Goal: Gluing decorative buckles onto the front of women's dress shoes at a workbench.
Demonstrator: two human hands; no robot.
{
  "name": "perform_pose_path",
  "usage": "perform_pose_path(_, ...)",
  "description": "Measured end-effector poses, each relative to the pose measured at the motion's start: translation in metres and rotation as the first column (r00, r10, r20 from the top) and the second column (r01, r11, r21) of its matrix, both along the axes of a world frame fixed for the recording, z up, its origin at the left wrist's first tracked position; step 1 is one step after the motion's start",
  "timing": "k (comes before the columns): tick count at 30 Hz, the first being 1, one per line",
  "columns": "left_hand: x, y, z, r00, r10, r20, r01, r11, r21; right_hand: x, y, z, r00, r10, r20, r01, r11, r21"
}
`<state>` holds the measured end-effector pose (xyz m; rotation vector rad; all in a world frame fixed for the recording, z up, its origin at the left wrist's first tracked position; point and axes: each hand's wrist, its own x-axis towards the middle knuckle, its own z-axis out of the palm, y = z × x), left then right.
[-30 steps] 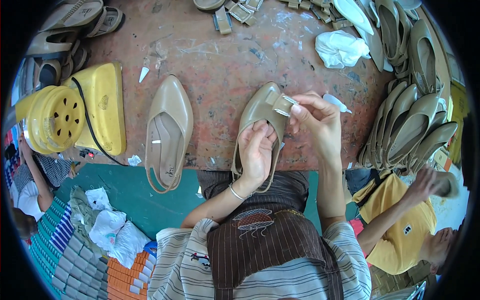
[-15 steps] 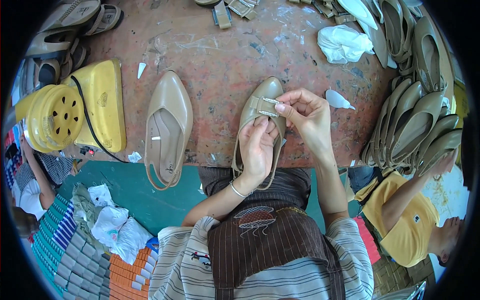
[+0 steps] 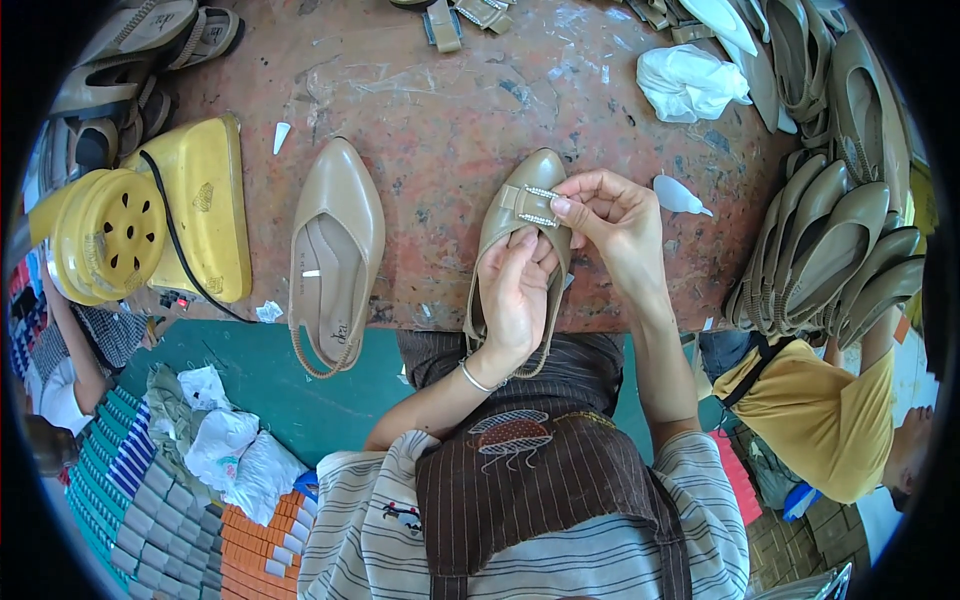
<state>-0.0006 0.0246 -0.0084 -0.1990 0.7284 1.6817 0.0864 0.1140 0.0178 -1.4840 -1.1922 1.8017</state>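
A beige pointed slingback shoe [image 3: 543,168] lies toe away from me at the table's near edge, its heel strap over the edge. My left hand [image 3: 516,290] reaches into its opening, with curled fingers and thumb gripping the shoe by the upper's edge. A beige bow ornament [image 3: 528,205] with two rows of sparkling stones lies across the shoe's front. Its right end is pinched between the thumb and fingers of my right hand [image 3: 612,215]; those fingers partly hide that end. Left of it, a matching slingback without a bow [image 3: 350,190] stands alone.
A yellow lamp [image 3: 120,235] with a yellow base [image 3: 215,210] and black cord stands left. A white nozzle bottle [image 3: 678,195] and crumpled white plastic [image 3: 690,85] lie right, before stacked beige shoes [image 3: 845,230]. More bows [image 3: 442,28] lie at the back. A person in yellow [image 3: 820,415] is beyond the right edge.
My hands keep nearly the same grip on the shoe and bow. The person in yellow at the right has shifted, and their hand has moved off the stacked shoes.
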Motion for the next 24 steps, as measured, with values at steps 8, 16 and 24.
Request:
perform_pose_path(8, 0.005, -0.001, 0.0, 1.0, -0.011, 0.021, 0.011, 0.999, -0.044, 0.005, -0.002, -0.003, 0.998, 0.002, 0.056, -0.005, 0.999, 0.04)
perform_pose_path(16, -0.005, 0.021, 0.019, 0.999, -0.027, -0.023, 0.019, 0.956, -0.291, -0.01, -0.005, 0.003, 0.958, -0.026, 0.287, -0.069, 0.946, 0.315)
perform_pose_path(24, -0.028, 0.003, 0.057, 0.957, -0.195, 0.213, 0.226, 0.965, -0.13, 0.026, -0.028, 0.008, 0.934, -0.246, -0.258, 0.272, 0.96, 0.071)
